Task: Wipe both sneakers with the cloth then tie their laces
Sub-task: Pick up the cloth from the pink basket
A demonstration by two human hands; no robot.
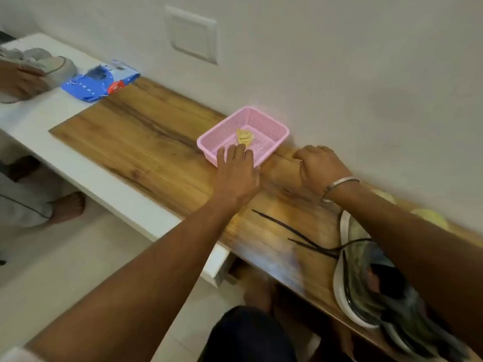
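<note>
Head view: we reach into the pink basket.
Our left hand lies flat-fingered on its rim near the cloth; our right hand rests clenched on the tabletop.

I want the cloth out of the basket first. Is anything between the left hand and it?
Nothing visible. The left hand reaches over the basket's near rim, fingers just short of the yellow cloth lying inside.
</note>
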